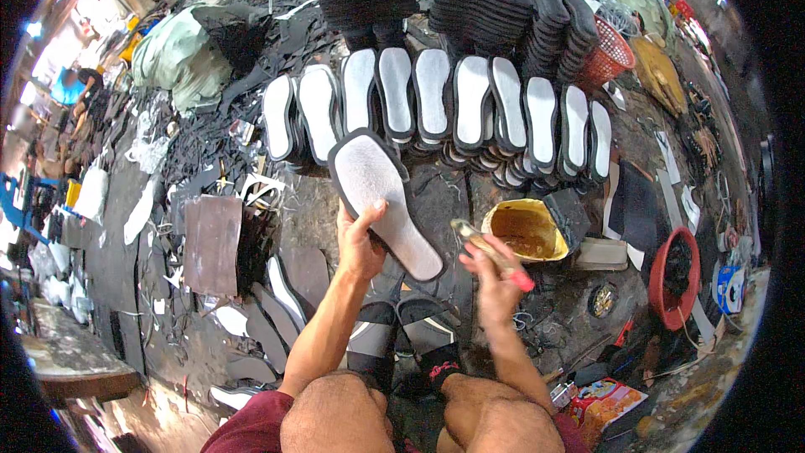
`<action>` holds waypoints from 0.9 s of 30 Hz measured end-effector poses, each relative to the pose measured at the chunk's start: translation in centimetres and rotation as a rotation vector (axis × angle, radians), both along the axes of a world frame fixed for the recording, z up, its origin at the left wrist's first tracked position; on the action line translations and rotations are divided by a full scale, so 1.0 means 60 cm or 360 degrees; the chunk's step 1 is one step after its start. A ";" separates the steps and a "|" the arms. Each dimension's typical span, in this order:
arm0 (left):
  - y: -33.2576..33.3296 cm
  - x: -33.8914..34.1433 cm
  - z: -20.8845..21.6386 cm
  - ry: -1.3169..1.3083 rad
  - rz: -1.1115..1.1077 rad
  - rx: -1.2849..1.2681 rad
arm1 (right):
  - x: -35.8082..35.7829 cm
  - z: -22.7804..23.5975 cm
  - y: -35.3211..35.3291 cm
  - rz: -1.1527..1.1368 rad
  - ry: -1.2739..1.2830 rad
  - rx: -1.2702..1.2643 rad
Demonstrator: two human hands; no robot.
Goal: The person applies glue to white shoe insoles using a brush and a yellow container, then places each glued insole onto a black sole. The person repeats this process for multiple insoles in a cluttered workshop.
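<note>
My left hand (363, 239) is closed on a shoe sole (369, 180) with a black rim and a pale grey-white face turned up, the thumb lying on that face. In my right hand (495, 281) is a brush (490, 253) with a red handle end, its bristle tip pointing up and left, apart from the sole. Just beyond the brush stands a container of yellowish glue-like paste (527, 231), its inner wall coated. A curved row of white-faced soles (432, 92) lies ahead, each one on top of others.
Tall stacks of black soles (482, 8) rise behind the row, beside a red basket (605, 54). A red bowl (675, 277) with dark contents stands at the right. Black scraps (210, 151) and a brown sheet (212, 243) cover the left floor. My sandalled feet (428, 327) are below my hands.
</note>
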State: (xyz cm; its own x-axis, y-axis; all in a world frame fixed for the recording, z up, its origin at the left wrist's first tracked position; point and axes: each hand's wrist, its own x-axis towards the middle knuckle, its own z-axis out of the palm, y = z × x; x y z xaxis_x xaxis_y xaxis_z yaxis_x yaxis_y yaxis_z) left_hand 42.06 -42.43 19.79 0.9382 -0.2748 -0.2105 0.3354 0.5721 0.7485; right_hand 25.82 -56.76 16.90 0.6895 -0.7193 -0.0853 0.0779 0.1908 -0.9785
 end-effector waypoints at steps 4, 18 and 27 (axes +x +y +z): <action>0.029 0.007 0.016 -0.0139 -0.0532 -0.0304 | -0.055 0.085 -0.126 0.0015 0.0870 -0.1031; 0.022 0.005 -0.032 0.0888 -0.0348 -0.1003 | -0.033 -0.032 -0.234 -0.0327 0.0882 -0.1401; 0.017 0.006 -0.039 0.0875 -0.0349 -0.1013 | -0.226 -0.012 -0.183 -0.0199 0.1460 -0.1742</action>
